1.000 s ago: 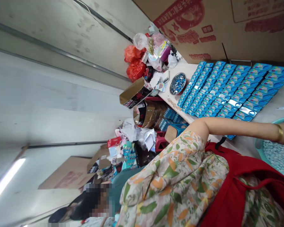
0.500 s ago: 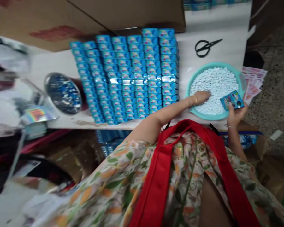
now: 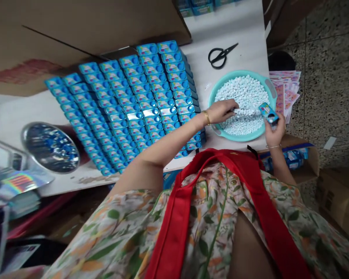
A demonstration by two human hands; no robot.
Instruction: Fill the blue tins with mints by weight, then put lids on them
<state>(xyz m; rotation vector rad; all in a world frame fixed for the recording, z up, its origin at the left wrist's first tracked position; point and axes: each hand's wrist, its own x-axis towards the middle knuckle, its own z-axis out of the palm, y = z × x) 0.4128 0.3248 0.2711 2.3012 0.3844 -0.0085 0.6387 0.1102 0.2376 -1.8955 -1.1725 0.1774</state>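
A turquoise basin (image 3: pixel 216 83) full of small white pellets (image 3: pixel 244 89) stands on the table. Over its left side is my left hand (image 3: pixel 224 110), wearing a gold bracelet, with the fingers curled. A ridge of pellets extends from these fingertips; whatever may carry it is hard to make out. At the basin's right rim, my right hand (image 3: pixel 275 130) grips a small blue box (image 3: pixel 268 111) with a dark round spot near its lower end. The box is tilted above the pellets, its top end toward the basin's middle.
Tall rows of blue boxes (image 3: pixel 133 104) stand left of the basin. Black scissors (image 3: pixel 218 58) lie behind it. A metal bowl (image 3: pixel 25 135) holds blue and silver pieces at far left. Pink printed sheets (image 3: pixel 285 91) stick out at right. A large cardboard box (image 3: pixel 90 27) borders the back.
My view has shifted, so the table things appear further left. My left hand has lifted from among the pellets, with a ridge of them at its fingertips. My right hand has tilted the blue box.
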